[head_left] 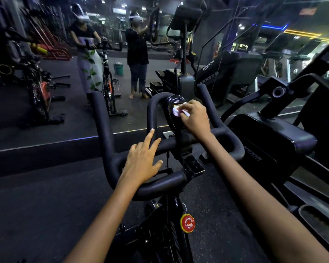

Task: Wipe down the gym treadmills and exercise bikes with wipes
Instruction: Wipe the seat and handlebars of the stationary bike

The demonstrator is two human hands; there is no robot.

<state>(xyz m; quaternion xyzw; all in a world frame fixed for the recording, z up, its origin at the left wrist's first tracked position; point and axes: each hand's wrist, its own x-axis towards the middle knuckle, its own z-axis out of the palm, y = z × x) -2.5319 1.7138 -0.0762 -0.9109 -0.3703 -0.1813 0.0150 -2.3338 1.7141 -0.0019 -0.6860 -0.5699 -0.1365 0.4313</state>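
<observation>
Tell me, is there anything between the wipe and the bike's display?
Nothing visible. The right hand pinches the white wipe and presses it straight against the round display. The left hand rests on the handlebar, away from it.

My left hand (141, 162) and right hand (195, 118) are bare. Both forearms, left (103, 211) and right (254, 190), are bare too, uncovered all the way to the bottom edge of the frame; slim build, wrists plain. In the mirror (46, 111) the figure (85, 54) behind a matching bike reads as my reflection, can't fully confirm. It wears a white headset (80, 14) over the face, a black short-sleeved top (83, 32), and a long pale grey-lilac skirt (84, 76) or apron printed with green leaves. Feet too dark to tell.
</observation>
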